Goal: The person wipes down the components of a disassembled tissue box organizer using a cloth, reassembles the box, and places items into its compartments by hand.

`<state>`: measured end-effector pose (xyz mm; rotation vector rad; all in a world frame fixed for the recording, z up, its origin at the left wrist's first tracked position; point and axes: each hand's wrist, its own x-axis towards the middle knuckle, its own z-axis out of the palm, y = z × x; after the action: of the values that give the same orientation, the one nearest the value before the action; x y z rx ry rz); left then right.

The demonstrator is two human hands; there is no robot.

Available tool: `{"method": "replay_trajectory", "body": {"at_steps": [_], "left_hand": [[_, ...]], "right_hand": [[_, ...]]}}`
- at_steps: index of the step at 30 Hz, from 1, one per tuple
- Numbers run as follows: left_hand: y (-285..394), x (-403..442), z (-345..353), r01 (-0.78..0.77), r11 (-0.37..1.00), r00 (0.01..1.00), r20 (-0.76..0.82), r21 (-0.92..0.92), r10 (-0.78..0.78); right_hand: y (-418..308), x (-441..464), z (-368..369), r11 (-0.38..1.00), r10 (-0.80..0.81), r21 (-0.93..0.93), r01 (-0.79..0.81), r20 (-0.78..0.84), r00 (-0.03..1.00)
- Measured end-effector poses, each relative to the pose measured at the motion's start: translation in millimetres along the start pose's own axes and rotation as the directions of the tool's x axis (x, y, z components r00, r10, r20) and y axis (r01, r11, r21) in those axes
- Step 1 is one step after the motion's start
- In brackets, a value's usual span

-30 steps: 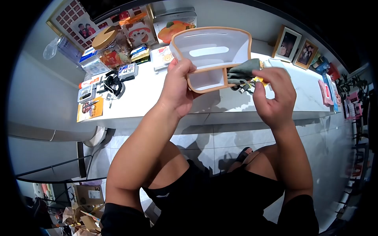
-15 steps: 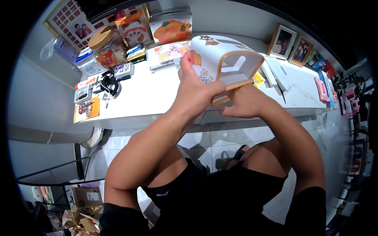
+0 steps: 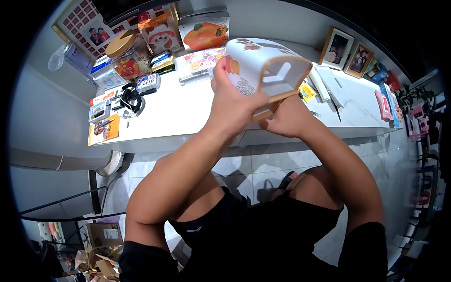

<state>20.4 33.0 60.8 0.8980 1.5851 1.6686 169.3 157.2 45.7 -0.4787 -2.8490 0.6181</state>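
Note:
A white arched-top box (image 3: pixel 253 58) with cartoon stickers and a tan rim is held up over the front part of the white counter. Its rimmed opening faces right and toward me, and the inside looks white. My left hand (image 3: pixel 233 105) is closed on the box's left side, with the thumb by the lower rim and fingers along the stickered wall. Under the tan lower edge is my right hand (image 3: pixel 287 117), its fingers partly hidden by the box. The box is slightly blurred.
The white counter (image 3: pixel 178 110) carries a sticker-covered case (image 3: pixel 199 63), a black coiled cable (image 3: pixel 130 99), an orange packet (image 3: pixel 104 131) and a small clear box (image 3: pixel 148 83) on the left. At the right are picture frames (image 3: pixel 336 49) and a pink packet (image 3: pixel 383 105).
The box has shifted slightly left and tilted a little. My right hand has moved left and further under its lower edge. My left hand keeps its hold.

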Motion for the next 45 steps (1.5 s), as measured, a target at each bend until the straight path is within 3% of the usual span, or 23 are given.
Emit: {"method": "replay_trajectory", "body": {"at_steps": [1, 2, 4, 8, 11, 12, 13, 14, 16, 19, 20, 22, 23, 24, 25, 27, 29, 32, 36, 42, 45], "left_hand": [[2.8, 0.7, -1.7, 0.025, 0.992, 1.0, -0.002, -0.123, -0.026], [3.9, 0.8, -3.1, 0.053, 0.969, 0.999, -0.001, -0.242, -0.055], [5.7, 4.1, -2.6, 0.034, 0.958, 0.999, -0.018, -0.283, -0.041], [5.3, 7.3, -3.1, 0.029, 0.907, 0.994, -0.079, -0.42, -0.069], [9.6, 2.9, -0.3, 0.025, 0.915, 0.993, -0.093, -0.402, -0.068], [6.5, 4.2, 0.0, 0.026, 0.915, 0.993, -0.092, -0.402, -0.069], [-0.3, 4.3, -0.3, 0.0, 0.971, 0.996, -0.084, -0.241, -0.021], [-4.4, 3.7, -0.7, -0.013, 0.988, 0.997, -0.075, -0.156, 0.001], [-8.1, 2.6, -0.8, -0.098, 0.995, 0.994, -0.041, -0.012, 0.098], [-6.9, 2.1, -0.4, -0.145, 0.989, 0.989, -0.011, 0.019, 0.145], [-6.2, 3.6, -1.1, -0.109, 0.994, 0.994, -0.03, -0.018, 0.109], [-0.5, 4.7, -2.0, -0.075, 0.996, 0.996, -0.051, -0.047, 0.072], [4.0, 5.8, -0.4, -0.032, 0.976, 0.998, -0.064, -0.214, 0.019], [6.3, 6.9, 0.9, 0.01, 0.926, 0.997, -0.067, -0.377, -0.038], [5.9, 9.3, 0.2, 0.011, 0.927, 0.997, -0.066, -0.376, -0.039], [4.3, 14.0, -4.2, 0.078, 0.89, 0.982, -0.121, -0.45, -0.147], [10.5, 13.3, -11.7, 0.118, 0.874, 0.978, -0.098, -0.471, -0.185], [15.4, 15.0, -20.4, 0.199, 0.846, 0.967, -0.042, -0.495, -0.252], [17.6, 12.8, -19.1, 0.137, 0.844, 0.976, -0.077, -0.518, -0.206], [13.9, 13.5, -22.6, 0.165, 0.821, 0.984, 0.038, -0.547, -0.173], [13.3, 14.1, -19.7, 0.084, 0.881, 0.99, -0.065, -0.465, -0.129]], "right_hand": [[-5.7, 1.7, -1.7, 0.999, 0.021, 0.052, -0.016, -0.107, 0.994], [-1.4, 3.6, 3.1, 0.998, 0.021, 0.056, -0.015, -0.108, 0.994], [8.2, 10.9, 11.4, 0.975, 0.167, -0.142, -0.171, -0.042, 0.985], [5.7, 15.3, 9.5, 0.905, 0.283, -0.315, -0.286, -0.055, 0.957], [-2.6, 11.0, 4.4, 0.915, 0.274, -0.288, -0.282, -0.071, 0.959], [-5.6, 8.9, -0.6, 0.956, 0.209, -0.203, -0.213, -0.039, 0.977], [-7.0, 6.2, -1.7, 0.983, 0.141, -0.114, -0.141, -0.006, 0.99], [-2.1, 3.5, 4.6, 0.984, 0.142, -0.11, -0.141, 0.0, 0.99], [7.4, 0.8, 14.1, 0.999, -0.034, 0.026, 0.034, 0.007, 0.999], [8.4, 5.1, 10.1, 0.987, 0.091, 0.125, -0.101, 0.079, 0.993], [9.2, 6.9, 11.4, 0.987, 0.09, 0.127, -0.1, 0.081, 0.993], [9.8, 11.0, 14.7, 0.995, 0.09, 0.044, -0.085, -0.122, 0.988], [9.4, 13.5, 14.0, 0.996, 0.088, 0.045, -0.083, -0.127, 0.988], [8.2, 15.6, 13.2, 0.979, 0.175, -0.093, -0.183, -0.091, 0.98], [7.3, 16.6, 13.2, 0.934, 0.266, -0.231, -0.274, -0.065, 0.962], [5.2, 12.0, 13.0, 0.939, 0.239, -0.217, -0.266, -0.14, 0.961], [-3.0, 4.5, -3.1, 0.952, -0.002, -0.303, -0.045, -0.151, 0.988], [-6.5, -0.3, -21.9, 0.951, -0.124, -0.293, 0.096, -0.078, 0.989], [-9.6, -7.8, -33.4, 0.951, -0.171, -0.267, 0.153, -0.045, 0.984], [-12.3, -19.7, -45.1, 0.946, -0.28, -0.206, 0.251, -0.127, 0.952], [-14.8, -23.4, -52.1, 0.944, -0.294, -0.186, 0.273, -0.1, 0.95]]}}
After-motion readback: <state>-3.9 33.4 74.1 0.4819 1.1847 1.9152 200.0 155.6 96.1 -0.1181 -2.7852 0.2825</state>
